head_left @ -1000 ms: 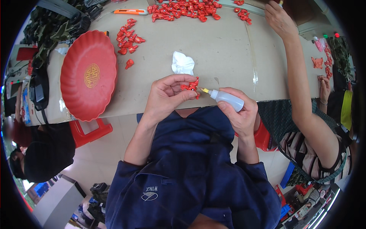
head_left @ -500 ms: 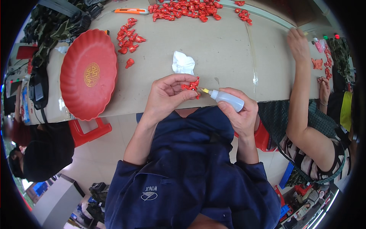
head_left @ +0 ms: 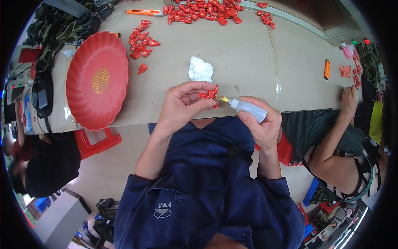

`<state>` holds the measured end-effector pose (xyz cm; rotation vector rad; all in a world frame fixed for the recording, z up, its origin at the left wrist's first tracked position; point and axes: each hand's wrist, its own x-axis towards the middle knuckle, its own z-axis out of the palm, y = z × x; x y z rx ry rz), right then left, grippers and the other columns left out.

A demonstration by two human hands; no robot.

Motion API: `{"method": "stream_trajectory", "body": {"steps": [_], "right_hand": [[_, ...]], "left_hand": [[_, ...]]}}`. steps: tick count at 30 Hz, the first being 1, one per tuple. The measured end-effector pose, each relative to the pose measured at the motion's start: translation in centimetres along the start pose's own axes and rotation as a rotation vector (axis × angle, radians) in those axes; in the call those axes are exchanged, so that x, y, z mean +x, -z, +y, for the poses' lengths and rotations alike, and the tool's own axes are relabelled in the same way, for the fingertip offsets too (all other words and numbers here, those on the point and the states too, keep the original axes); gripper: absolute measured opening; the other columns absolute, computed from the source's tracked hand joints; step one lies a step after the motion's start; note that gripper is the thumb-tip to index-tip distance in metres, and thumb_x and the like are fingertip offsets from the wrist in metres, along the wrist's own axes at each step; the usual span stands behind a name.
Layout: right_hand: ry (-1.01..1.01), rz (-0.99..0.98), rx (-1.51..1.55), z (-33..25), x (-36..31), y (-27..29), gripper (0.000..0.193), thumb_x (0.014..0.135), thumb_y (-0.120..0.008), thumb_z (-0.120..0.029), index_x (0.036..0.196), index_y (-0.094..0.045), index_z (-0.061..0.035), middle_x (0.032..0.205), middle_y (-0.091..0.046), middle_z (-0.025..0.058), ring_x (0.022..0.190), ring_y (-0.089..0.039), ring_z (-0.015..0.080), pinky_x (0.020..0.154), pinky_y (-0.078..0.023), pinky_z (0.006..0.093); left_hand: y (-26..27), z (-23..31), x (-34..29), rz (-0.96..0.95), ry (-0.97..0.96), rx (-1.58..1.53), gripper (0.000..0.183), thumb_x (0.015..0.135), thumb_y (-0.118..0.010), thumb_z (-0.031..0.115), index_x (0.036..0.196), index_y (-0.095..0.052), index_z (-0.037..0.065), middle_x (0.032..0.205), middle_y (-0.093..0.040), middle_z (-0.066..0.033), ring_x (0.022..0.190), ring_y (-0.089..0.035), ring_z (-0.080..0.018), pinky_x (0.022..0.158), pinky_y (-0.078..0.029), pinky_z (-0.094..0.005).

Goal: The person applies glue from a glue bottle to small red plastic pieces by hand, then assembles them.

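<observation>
Between the thumb and fingers of my left hand (head_left: 182, 101) is a small red figurine (head_left: 210, 93), partly covered by the fingers. My right hand (head_left: 265, 120) is wrapped round a translucent squeeze bottle (head_left: 250, 109) with a yellow nozzle. The bottle is tilted, its tip at the right side of the figurine; whether the tip touches it I cannot tell. Just beyond my left hand lies a crumpled white tissue (head_left: 200, 69).
A scalloped red tray (head_left: 118, 89) stands at the left. Small red pieces lie in a cluster (head_left: 143, 39) and a far pile (head_left: 203, 11). An orange utility knife (head_left: 143, 12) is at the back. A co-worker's hand (head_left: 349, 99) and an orange cutter (head_left: 327, 69) are at the right.
The co-worker at the right has drawn an arm back from over the table, and an orange cutter now lies there. My two hands hold nearly the same place.
</observation>
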<state>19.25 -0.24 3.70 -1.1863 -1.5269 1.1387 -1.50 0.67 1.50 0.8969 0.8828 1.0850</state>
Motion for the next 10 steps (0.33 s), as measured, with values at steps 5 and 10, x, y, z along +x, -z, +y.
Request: {"method": "stream_trajectory", "body": {"steps": [5,10], "right_hand": [[-0.020,-0.006,0.005,-0.11,-0.03,0.02,0.027,0.073,-0.071,-0.004,0.097,-0.062,0.0027,0.085,-0.065,0.0105,0.075,-0.062,0.0131,0.064,-0.048,0.0228],[-0.020,-0.014,-0.007,-0.25,-0.04,0.08,0.027,0.074,-0.071,-0.005,0.098,-0.062,0.0026,0.086,-0.065,0.0111,0.076,-0.062,0.0138,0.066,-0.048,0.0229]], "left_hand": [[0.01,-0.05,-0.07,0.011,0.008,-0.003,0.031,0.078,-0.062,-0.005,0.108,-0.054,-0.006,0.096,-0.061,-0.0128,0.085,-0.063,-0.0173,0.078,-0.053,-0.0270],[0.05,-0.11,-0.07,0.002,0.008,-0.017,0.032,0.078,-0.062,-0.004,0.109,-0.054,-0.006,0.098,-0.061,-0.0127,0.086,-0.063,-0.0179,0.078,-0.053,-0.0274]]}}
